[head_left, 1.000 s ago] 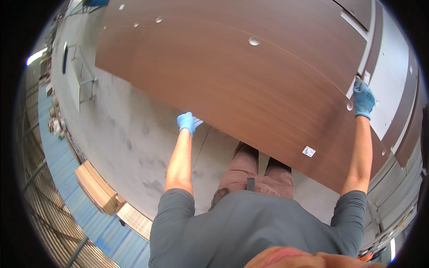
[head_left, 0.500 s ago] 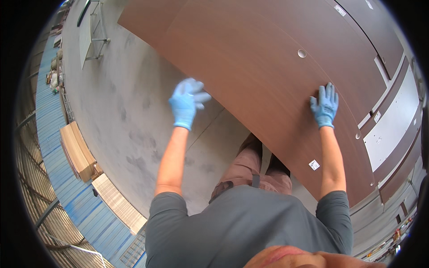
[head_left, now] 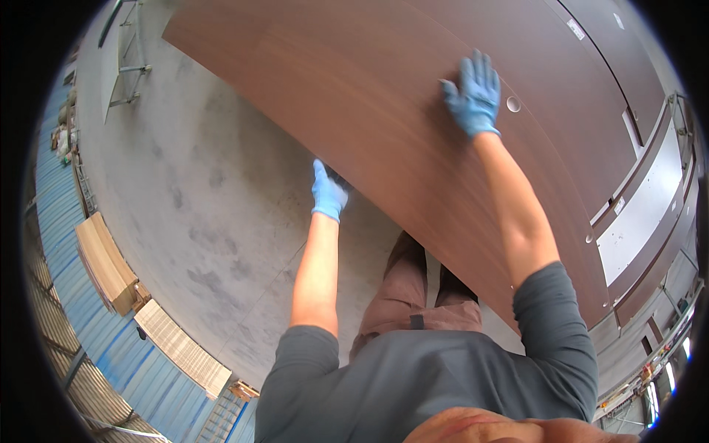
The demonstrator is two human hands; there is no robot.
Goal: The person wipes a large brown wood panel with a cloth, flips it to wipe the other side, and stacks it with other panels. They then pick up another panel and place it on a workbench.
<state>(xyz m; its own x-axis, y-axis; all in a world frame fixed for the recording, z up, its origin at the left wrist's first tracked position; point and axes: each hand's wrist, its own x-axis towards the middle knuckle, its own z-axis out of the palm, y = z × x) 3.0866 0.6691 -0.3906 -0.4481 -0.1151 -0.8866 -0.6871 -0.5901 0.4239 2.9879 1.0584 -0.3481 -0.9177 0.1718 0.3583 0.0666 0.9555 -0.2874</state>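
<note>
A large dark-brown panel (head_left: 354,125) stretches diagonally in front of me, with a faint wood grain and small round holes. My right hand (head_left: 475,96), in a blue glove, lies flat on its upper face with fingers spread, just left of a round hole. My left hand (head_left: 329,193), gloved alike, is at the panel's near left edge. Its thumb points up along that edge, while the other fingers are blurred and partly hidden, so I cannot see whether they grip it.
More brown panels and a white panel (head_left: 639,221) lie at the right. A metal-framed stand (head_left: 129,70) is at the far left. Stacked boards (head_left: 105,262) and a pale slatted stack (head_left: 181,347) stand along the left. Grey concrete floor (head_left: 199,184) lies between.
My right hand has slid forward and left over the panel. My left hand has shifted right and slightly nearer me, against the panel's edge, from an open pose beside it.
</note>
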